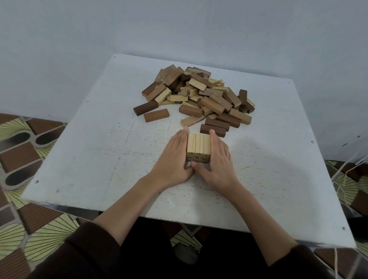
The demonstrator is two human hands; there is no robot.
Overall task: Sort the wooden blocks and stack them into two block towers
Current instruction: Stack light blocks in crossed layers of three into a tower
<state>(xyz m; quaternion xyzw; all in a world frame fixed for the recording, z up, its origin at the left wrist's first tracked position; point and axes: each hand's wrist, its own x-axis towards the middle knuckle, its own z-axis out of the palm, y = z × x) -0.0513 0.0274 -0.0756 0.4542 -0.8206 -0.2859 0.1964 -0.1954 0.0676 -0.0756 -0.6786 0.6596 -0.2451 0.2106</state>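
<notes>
1. While both hands flank it, fingers straight and flat: left hand (175,158) presses the left side of the light block stack (199,148), right hand (217,161) presses the right side. Nothing curled round it; thumbs meet at the near face.
2. Stack: small, light wood, top layer of three blocks side by side, at the middle of the white surface (90,154).
3. Loose pile of mixed dark and light blocks (203,95) lies far of the stack, apart from it.
4. Two dark blocks (151,112) lie at the pile's near-left edge.
5. Patterned floor (10,149) around the surface.
</notes>
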